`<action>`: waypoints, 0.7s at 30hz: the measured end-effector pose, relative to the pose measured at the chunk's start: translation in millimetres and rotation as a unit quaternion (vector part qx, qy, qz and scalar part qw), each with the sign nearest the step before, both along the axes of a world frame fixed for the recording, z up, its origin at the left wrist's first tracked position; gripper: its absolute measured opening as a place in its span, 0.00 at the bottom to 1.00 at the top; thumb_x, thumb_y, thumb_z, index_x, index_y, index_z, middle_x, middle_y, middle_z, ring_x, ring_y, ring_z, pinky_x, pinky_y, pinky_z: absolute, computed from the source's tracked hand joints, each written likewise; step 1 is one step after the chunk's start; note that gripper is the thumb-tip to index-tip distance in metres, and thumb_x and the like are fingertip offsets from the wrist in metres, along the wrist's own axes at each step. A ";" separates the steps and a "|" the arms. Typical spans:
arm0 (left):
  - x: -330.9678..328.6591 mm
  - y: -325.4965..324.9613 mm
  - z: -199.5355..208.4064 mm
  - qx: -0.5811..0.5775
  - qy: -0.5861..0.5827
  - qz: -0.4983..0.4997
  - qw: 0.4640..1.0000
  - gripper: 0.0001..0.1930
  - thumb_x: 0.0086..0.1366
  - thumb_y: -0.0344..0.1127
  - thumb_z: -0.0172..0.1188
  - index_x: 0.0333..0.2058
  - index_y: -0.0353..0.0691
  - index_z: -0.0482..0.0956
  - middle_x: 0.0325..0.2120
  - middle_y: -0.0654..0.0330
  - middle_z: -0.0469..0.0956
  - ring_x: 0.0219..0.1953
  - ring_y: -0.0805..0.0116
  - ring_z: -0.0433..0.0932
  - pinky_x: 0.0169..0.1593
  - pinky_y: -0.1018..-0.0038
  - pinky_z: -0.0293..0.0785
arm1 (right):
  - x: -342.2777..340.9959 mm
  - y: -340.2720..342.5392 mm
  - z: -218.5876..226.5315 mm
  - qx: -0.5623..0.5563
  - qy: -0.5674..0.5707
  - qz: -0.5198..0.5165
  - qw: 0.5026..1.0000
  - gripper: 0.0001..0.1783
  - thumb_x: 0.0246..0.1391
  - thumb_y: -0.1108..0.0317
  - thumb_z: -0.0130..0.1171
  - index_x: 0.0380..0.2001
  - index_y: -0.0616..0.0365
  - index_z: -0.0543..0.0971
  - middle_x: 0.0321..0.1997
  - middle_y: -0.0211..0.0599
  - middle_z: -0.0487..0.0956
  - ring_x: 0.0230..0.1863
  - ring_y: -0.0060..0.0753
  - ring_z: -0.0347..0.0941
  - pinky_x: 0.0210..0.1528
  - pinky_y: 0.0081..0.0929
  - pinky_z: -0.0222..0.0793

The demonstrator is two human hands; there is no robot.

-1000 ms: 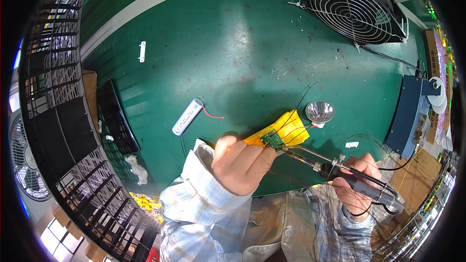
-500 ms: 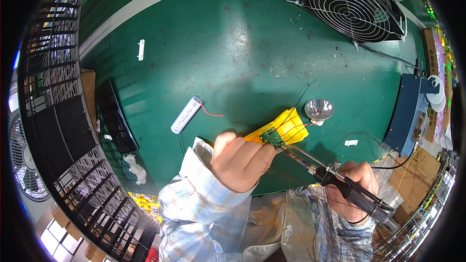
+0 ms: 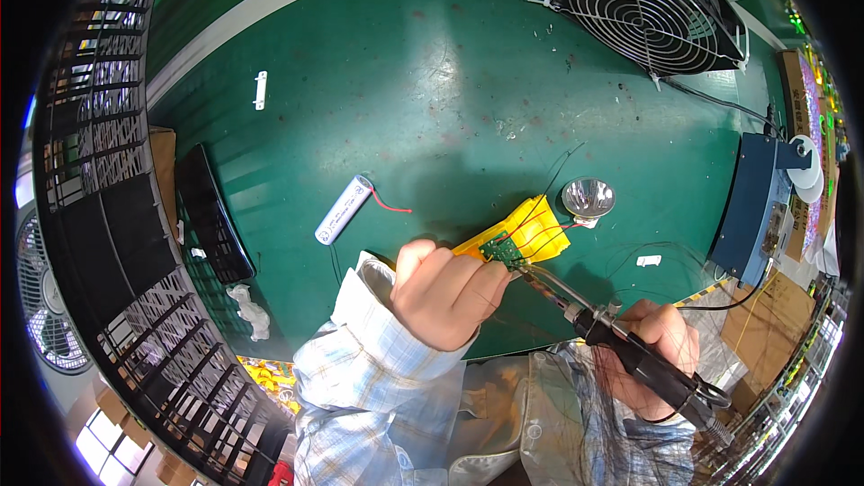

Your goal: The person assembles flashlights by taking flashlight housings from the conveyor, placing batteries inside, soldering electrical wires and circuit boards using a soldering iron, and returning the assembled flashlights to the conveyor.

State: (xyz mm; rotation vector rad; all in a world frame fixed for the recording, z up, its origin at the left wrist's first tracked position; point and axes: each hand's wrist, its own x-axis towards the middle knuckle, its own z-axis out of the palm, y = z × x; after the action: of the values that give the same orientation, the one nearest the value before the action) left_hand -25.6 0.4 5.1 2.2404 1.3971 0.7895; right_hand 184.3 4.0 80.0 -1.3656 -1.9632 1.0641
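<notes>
My left hand (image 3: 447,297) is closed on a yellow casing (image 3: 543,216), its fingers curled over the near-left end and its fingertips largely hidden. On the casing lies a small green circuit board (image 3: 500,249) with thin red and black wires. The wires run toward a shiny round reflector cup (image 3: 589,199) just to the right. My right hand (image 3: 661,342) grips a black-handled soldering iron (image 3: 630,349), with a thin metal tube alongside its shaft. Its tip reaches the board's near edge beside my left fingers; exact contact is too small to tell.
A cylindrical battery (image 3: 344,211) with a red lead lies left of my hands. A dark phone-like slab (image 3: 216,216) and a black rack (image 3: 103,207) are further left. A black fan (image 3: 652,13) stands far right, a blue box-shaped unit (image 3: 751,207) at right. Small white pieces (image 3: 648,261) lie about.
The soldering iron and my right hand have shifted slightly left. My left hand keeps its grip at the casing, and the board has barely moved.
</notes>
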 end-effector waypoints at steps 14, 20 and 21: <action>3.1 0.5 -1.1 0.016 -0.005 0.019 1.000 0.12 0.39 0.25 0.66 0.26 0.41 0.77 0.18 0.67 0.73 0.20 0.70 0.68 0.30 0.73 0.62 | 1.3 -1.1 -4.7 0.038 -0.007 0.008 0.999 0.16 0.34 0.77 0.66 0.21 0.58 0.66 0.19 0.36 0.73 0.14 0.29 0.69 0.16 0.21 0.62; 5.3 0.7 -2.7 0.026 0.003 0.021 0.999 0.12 0.39 0.24 0.66 0.26 0.42 0.76 0.19 0.67 0.74 0.20 0.70 0.68 0.30 0.73 0.62 | 5.1 0.0 1.8 0.010 -0.031 0.011 0.999 0.16 0.34 0.77 0.67 0.21 0.58 0.67 0.18 0.36 0.73 0.14 0.27 0.69 0.16 0.20 0.62; 5.1 1.0 -1.8 0.022 0.003 0.021 1.000 0.12 0.40 0.24 0.66 0.26 0.42 0.76 0.19 0.67 0.74 0.20 0.70 0.68 0.30 0.73 0.62 | 7.3 -0.9 1.9 0.010 -0.031 0.010 0.999 0.16 0.34 0.77 0.67 0.21 0.58 0.67 0.18 0.36 0.73 0.14 0.27 0.69 0.16 0.20 0.62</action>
State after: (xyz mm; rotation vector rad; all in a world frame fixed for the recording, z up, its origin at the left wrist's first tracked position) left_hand -20.6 1.4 3.3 2.2539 1.4459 0.8355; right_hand 191.7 3.0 81.9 -1.3857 -2.0318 1.0192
